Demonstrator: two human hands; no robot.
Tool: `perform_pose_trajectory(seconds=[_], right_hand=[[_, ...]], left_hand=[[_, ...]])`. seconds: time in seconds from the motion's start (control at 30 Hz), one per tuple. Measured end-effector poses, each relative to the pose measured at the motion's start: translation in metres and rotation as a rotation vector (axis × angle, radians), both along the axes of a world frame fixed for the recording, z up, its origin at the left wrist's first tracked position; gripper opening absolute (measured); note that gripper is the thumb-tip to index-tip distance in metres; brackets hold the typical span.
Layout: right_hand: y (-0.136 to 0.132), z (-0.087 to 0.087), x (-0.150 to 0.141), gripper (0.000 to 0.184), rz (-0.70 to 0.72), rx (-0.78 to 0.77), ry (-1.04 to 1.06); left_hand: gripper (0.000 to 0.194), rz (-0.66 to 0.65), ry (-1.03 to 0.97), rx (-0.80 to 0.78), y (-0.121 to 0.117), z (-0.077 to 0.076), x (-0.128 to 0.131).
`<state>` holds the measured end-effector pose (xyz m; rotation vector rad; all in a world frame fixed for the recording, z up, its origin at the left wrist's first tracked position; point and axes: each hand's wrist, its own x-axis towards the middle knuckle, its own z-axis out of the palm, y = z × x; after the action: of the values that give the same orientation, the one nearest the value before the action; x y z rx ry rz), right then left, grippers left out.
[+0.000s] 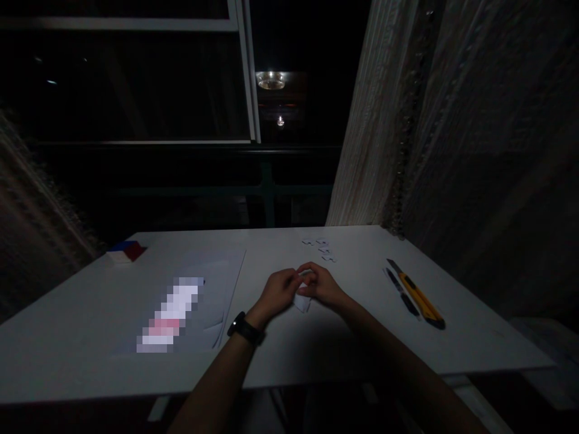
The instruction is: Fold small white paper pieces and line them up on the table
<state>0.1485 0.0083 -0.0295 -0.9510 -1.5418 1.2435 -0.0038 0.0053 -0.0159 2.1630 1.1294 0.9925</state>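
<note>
Near the middle of the white table, my left hand (279, 289) and my right hand (320, 284) meet over a small piece of white paper (302, 301). Both hands have their fingers closed on it, and its lower part hangs out below them. The fingers hide its upper part, so its full shape cannot be made out. A dark watch (245, 328) is on my left wrist. Beyond my hands lie several small white paper pieces (324, 249) with dark marks.
White sheets (221, 283) lie to the left, with a bright blurred-out patch (174, 313) over them. A coloured cube (125, 251) sits at the far left. On the right are a yellow box cutter (420, 298) and a dark pen (402, 292). Curtains (366, 120) hang behind the table (353, 374).
</note>
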Motion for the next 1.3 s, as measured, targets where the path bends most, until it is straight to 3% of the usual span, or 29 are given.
perform_pose_trajectory(seconds=[0.3,0.5,0.9,1.03,1.2,1.3], right_hand=[[0.0004,0.0013,-0.0004,0.042,-0.029,-0.011,0.007],[0.0008,0.0036,0.0053,0.034,0.049,0.0,-0.046],[0.0025,0.0064,0.0073,0.033,-0.125,0.054,-0.047],[0.0042,0.0023,0.008,0.028,-0.048,0.041,-0.05],[0.0042,0.0024,0.0083,0.035,0.027,0.064,-0.045],[0.0018,0.0052,0.0065,0.035,0.006,0.093,-0.032]], left_hand=[[0.026,-0.015,-0.037,-0.003,-0.0009,0.0008,0.0005],[0.026,-0.031,0.002,-0.011,-0.0016,-0.0007,-0.0001],[0.024,0.048,-0.13,0.003,0.0009,0.0007,-0.0005],[0.023,0.045,-0.082,-0.03,0.0005,-0.0009,0.0005],[0.028,0.019,-0.002,-0.008,-0.0005,-0.0012,0.0007],[0.031,0.096,0.033,0.018,0.0012,-0.0007,-0.0007]])
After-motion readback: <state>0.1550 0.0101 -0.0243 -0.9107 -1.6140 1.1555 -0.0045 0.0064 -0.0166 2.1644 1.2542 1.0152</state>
